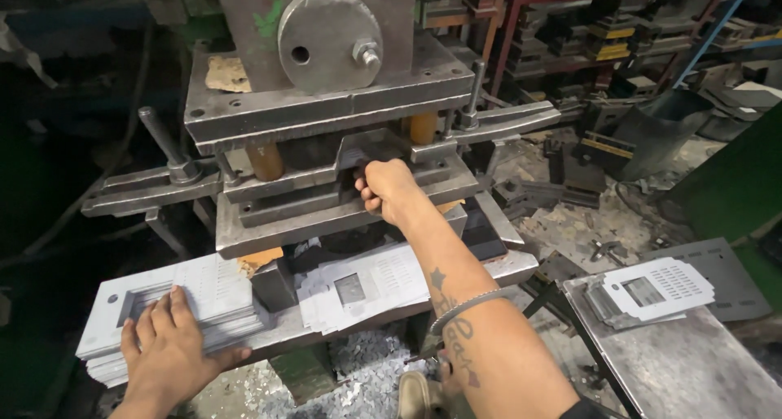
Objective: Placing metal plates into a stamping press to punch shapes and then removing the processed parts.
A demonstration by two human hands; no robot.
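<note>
Two hands are at a heavy steel press (326, 101). The right hand (388, 189) reaches into the gap between the die plates, fingers curled; whatever it grips is hidden in the dark slot, so I cannot tell if it holds a sheet or only touches the die (342, 187). The left hand (167, 346) lies flat and released, palm down, on a stack of grey blanks (175, 301) at the left of the worktop (509, 266); the stack's near edge is cut off by the wrist. Another loose pile of punched sheets (362, 287), each with a square window and rows of small holes, sits under the right forearm, which covers part of it. A bracelet (464, 305) rings that forearm. Metal scrap (366, 374) litters the floor below, beside a shoe (415, 394) only partly seen. To the right, a steel table (692, 362) carries a few finished pieces (652, 293). Behind, red racks (619, 28) hold dark tooling too dim to make out, and the left of the room is lost in shadow.
</note>
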